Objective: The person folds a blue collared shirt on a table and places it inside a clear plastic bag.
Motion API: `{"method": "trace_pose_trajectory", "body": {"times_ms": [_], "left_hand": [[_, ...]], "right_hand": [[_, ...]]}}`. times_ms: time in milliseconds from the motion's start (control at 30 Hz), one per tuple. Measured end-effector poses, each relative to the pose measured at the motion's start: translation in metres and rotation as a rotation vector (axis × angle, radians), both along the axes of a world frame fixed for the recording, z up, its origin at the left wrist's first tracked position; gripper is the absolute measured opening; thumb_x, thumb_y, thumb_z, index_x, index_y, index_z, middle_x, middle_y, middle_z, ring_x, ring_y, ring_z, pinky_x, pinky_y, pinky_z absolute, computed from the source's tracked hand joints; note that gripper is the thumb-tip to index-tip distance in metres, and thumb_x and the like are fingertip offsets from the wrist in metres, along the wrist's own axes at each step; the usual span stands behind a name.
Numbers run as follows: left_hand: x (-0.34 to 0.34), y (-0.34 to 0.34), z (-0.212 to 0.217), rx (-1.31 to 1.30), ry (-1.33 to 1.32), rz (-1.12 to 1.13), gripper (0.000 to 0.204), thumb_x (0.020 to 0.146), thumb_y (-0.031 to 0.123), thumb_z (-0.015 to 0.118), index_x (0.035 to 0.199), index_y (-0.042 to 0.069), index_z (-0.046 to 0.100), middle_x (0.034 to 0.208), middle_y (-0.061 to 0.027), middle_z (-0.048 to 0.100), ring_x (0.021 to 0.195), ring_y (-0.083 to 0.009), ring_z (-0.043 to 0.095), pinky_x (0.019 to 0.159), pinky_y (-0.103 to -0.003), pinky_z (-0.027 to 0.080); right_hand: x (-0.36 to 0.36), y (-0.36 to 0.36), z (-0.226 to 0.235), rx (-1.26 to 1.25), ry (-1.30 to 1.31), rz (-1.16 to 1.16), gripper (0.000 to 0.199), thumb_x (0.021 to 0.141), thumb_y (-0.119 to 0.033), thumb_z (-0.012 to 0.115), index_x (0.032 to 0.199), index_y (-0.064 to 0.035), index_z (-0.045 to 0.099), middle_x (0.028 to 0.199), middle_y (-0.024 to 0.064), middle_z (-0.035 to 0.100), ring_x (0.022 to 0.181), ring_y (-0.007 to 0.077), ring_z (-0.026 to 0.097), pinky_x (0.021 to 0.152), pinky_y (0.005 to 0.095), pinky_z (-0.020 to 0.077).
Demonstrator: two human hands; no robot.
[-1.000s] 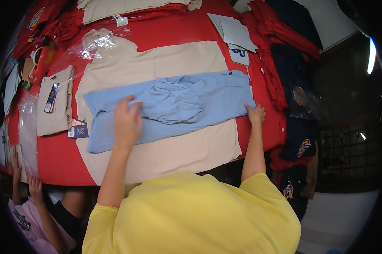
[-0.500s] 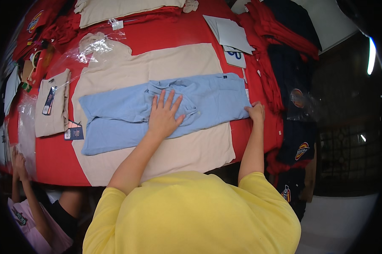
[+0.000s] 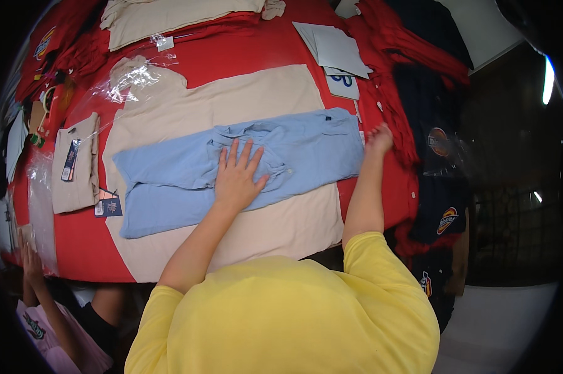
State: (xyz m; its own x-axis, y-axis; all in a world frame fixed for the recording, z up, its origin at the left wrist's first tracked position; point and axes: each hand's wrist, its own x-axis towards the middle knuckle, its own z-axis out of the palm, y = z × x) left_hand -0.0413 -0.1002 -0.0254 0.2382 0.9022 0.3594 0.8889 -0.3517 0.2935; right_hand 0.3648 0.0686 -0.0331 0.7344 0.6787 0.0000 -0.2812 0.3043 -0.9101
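A light blue folded garment (image 3: 319, 148) lies across a spread cream shirt (image 3: 256, 88) on the red-covered table. A small button shows on its front, and a dark tag is partly visible near the right end. My left hand (image 3: 237, 181) rests flat on the middle of the blue garment, fingers spread. Just beyond the garment's right end is my right hand (image 3: 379, 138), beside the red clothes; its fingers are blurred and partly hidden, so their grip is unclear. A folded beige garment (image 3: 76, 184) with dark hang tags (image 3: 110, 206) sits to the left.
Clear plastic (image 3: 132, 81) covers part of the cream shirt's far left. White cards (image 3: 331, 50) lie at the far right, near stacked red clothes (image 3: 390, 96) and navy clothes (image 3: 428, 112). Another person's hand (image 3: 31, 262) is at the table's left edge.
My right hand has come off the blue garment's right corner and moved slightly farther away. My left hand stays pressed on the cloth. The whole view has shifted a little.
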Motion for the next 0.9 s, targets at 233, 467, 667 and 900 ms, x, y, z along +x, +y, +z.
{"method": "trace_pose_trajectory", "body": {"times_ms": [233, 467, 667, 900], "left_hand": [[-0.002, -0.002, -0.001, 0.049, 0.004, 0.016, 0.064, 0.083, 0.04, 0.064, 0.141, 0.018, 0.047, 0.15, -0.009, 0.038, 0.14, -0.036, 0.029, 0.114, -0.054, 0.021], [-0.003, -0.013, 0.007, 0.176, 0.008, -0.05, 0.052, 0.086, 0.038, 0.062, 0.133, 0.016, 0.055, 0.144, -0.008, 0.045, 0.135, -0.0338, 0.035, 0.111, -0.06, 0.02], [-0.006, -0.016, 0.012, 0.05, -0.264, -0.02, 0.048, 0.09, 0.038, 0.059, 0.131, 0.012, 0.055, 0.14, -0.0102, 0.048, 0.132, -0.0326, 0.039, 0.109, -0.053, 0.028], [-0.061, -0.028, 0.026, -0.622, -1.948, 0.195, 0.053, 0.092, 0.016, 0.058, 0.139, 0.0, 0.04, 0.135, -0.014, 0.051, 0.123, -0.025, 0.049, 0.104, -0.035, 0.039]], "right_hand": [[0.02, -0.143, 0.033, -1.006, -0.594, 0.355, 0.079, 0.083, -0.079, 0.042, 0.084, -0.0025, 0.065, 0.076, 0.0108, 0.065, 0.065, 0.0192, 0.057, 0.056, 0.0323, 0.0434], [-0.054, -0.12, -0.007, -0.809, -1.126, 0.102, 0.04, 0.084, -0.037, 0.07, 0.081, 0.0015, 0.059, 0.068, 0.0057, 0.058, 0.062, 0.014, 0.056, 0.057, 0.028, 0.046], [-0.19, -0.117, 0.084, -0.042, -0.804, 0.467, 0.011, 0.089, -0.002, 0.062, 0.095, -0.0012, 0.052, 0.085, 0.0012, 0.056, 0.076, 0.0086, 0.051, 0.07, 0.0219, 0.0424], [-0.285, -0.188, 0.04, 0.231, -1.499, 1.112, 0.024, 0.074, -0.005, 0.061, 0.097, -0.0028, 0.052, 0.132, 0.014, 0.056, 0.128, 0.0372, 0.048, 0.113, 0.0512, 0.0267]]}}
